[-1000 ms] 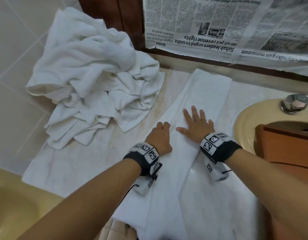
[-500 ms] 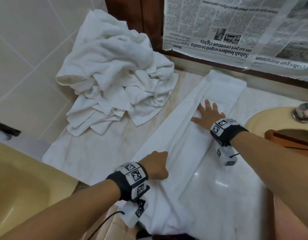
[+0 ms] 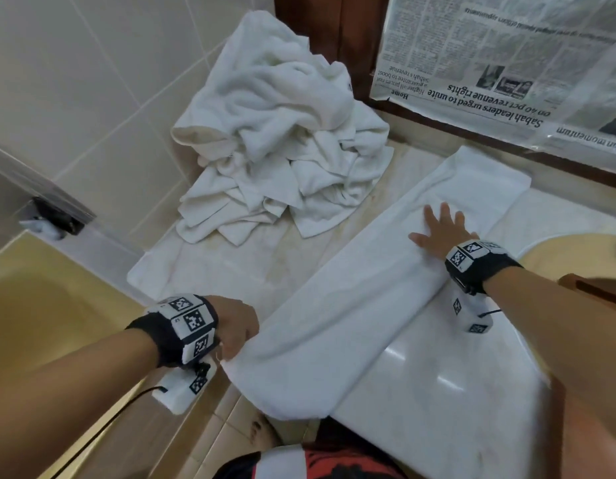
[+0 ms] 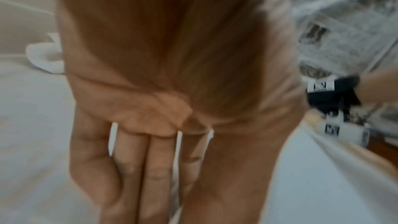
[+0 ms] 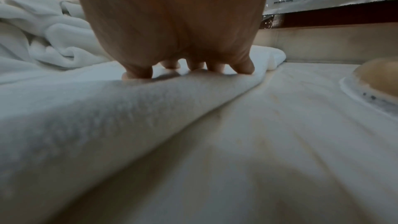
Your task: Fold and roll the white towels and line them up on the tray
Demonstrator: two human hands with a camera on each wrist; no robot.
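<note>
A crumpled heap of white towels point(image 3: 282, 140) sits at the far left of the pale marble surface point(image 3: 438, 392), against the tiled wall point(image 3: 74, 81) and clear of your working strip. A newspaper point(image 3: 507, 63) hangs along the far edge over a dark wooden frame. To the right you have a yellow basin point(image 3: 569, 250) and a brown wooden edge, possibly the tray, though you cannot tell. A yellow bathtub point(image 3: 40, 305) lies low at the left.

The folded towel point(image 3: 351, 299) stretches as a long narrow band from near left to far right across the surface, its near end hanging past the edge. It looks soft and fleecy, with a rounded fold along its right side and a few shallow creases.

Your right hand point(image 3: 441, 233) lies flat on the far part of the band, fingers spread and straight, pressing down. Your left hand point(image 3: 235, 326) grips the near left corner of the towel, fingers curled round the edge; the left wrist view is blurred, with the fingers close together against the white cloth.
</note>
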